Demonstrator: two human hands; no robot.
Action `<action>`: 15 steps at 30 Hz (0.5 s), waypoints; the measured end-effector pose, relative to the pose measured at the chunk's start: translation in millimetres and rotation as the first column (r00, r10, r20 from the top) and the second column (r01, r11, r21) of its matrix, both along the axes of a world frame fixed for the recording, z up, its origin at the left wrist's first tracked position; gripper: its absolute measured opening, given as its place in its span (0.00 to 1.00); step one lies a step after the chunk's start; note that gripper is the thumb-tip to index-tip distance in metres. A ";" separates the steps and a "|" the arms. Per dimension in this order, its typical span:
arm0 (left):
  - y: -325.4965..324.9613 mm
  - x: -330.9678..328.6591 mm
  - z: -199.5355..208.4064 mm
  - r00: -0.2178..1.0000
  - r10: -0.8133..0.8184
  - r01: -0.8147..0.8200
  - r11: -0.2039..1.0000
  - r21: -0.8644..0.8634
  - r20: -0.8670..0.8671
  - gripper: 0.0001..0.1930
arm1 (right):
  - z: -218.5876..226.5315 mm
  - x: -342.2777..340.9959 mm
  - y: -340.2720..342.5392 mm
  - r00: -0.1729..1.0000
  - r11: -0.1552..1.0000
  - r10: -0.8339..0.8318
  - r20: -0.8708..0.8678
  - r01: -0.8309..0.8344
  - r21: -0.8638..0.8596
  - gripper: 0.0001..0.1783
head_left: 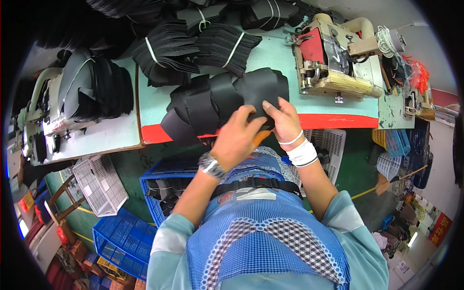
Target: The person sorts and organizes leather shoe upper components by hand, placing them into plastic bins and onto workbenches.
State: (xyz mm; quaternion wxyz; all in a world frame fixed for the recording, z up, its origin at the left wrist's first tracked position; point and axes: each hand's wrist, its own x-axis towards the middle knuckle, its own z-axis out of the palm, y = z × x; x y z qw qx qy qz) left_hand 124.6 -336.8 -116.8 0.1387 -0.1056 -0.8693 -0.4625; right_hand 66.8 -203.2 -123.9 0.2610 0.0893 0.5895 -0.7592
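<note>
Overlapping black sheet pieces (263, 89) lie at the table's front edge, some fanned out to the left over the red border. My left hand (234, 137) is closed, its fingers curled and thumb bent in against their near edge; what it pinches is hidden. My right hand (285, 124) is at their near right corner, with thumb and index finger spread apart on the top piece and its other fingers out of sight. An orange handle-like thing (261, 138) shows between my hands, just below the left thumb; its other end is hidden, and I cannot tell which hand has it.
Tied bundles of black pieces (227, 46) stand at the back of the pale green table (333, 108). A machine (338, 60) sits at the right, another stack of dark pieces (99, 89) at the left. Blue crates (121, 237) and a white basket (99, 186) are on the floor.
</note>
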 end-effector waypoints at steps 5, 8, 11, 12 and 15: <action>7.2 -3.5 -23.3 0.987 -0.064 0.082 0.989 -0.124 0.149 0.06 | -8.0 -6.1 6.8 0.999 0.999 -0.031 0.027 0.031 0.011 0.09; -1.5 6.4 -22.5 0.966 -0.059 0.138 0.941 -0.310 0.252 0.06 | -7.7 -20.8 10.2 0.982 0.983 -0.184 0.045 0.184 0.011 0.08; -25.1 53.5 -21.1 0.903 -0.118 0.135 0.991 -0.012 0.413 0.17 | -23.1 -47.8 41.8 0.983 0.975 -0.089 -0.163 0.120 0.188 0.13; -44.9 69.0 -26.5 0.886 0.053 -0.059 0.998 -0.003 0.461 0.24 | -28.4 -46.7 47.1 0.813 0.612 0.182 -0.554 0.347 0.710 0.17; -106.5 117.4 -124.2 0.488 0.832 -0.795 0.548 -0.259 0.263 0.31 | -28.5 -26.1 3.7 0.425 0.482 0.607 -0.671 0.474 0.737 0.28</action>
